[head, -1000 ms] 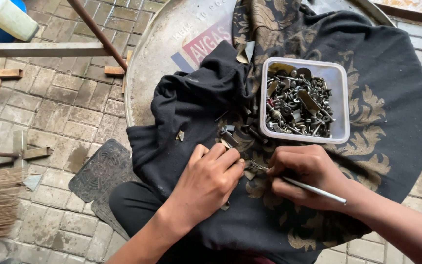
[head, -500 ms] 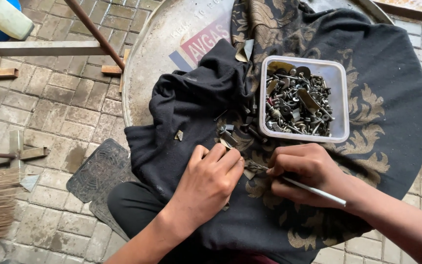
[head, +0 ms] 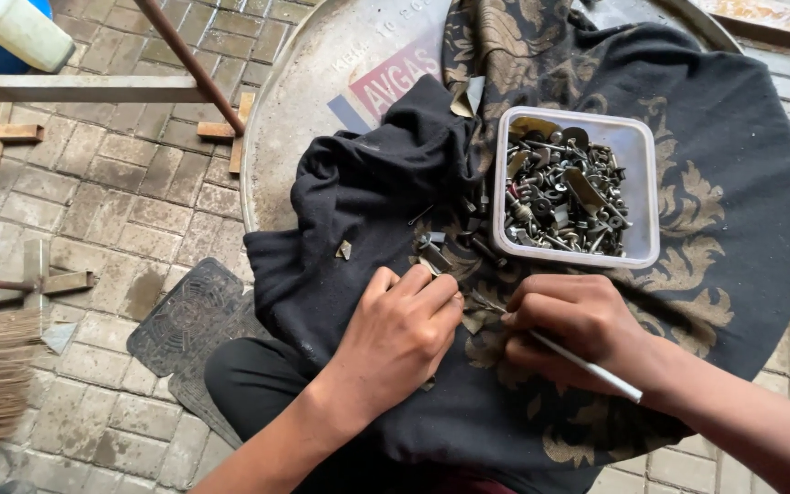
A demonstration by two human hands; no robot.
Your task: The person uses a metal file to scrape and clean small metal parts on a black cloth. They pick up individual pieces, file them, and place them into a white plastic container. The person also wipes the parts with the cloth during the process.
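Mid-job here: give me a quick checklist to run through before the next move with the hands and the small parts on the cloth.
1. Left hand on the cloth, fingers pinched at a small part: ok.
2. Right hand holds the thin white tool: ok.
3. Tool tip on the part: cannot tell, hidden by fingers.
4. Tub of screws and metal bits upright, on the cloth: ok.
5. Loose bits scattered on the cloth beside the tub, not contained: not ok.
6. Cloth covers the round metal top under the hands: ok.
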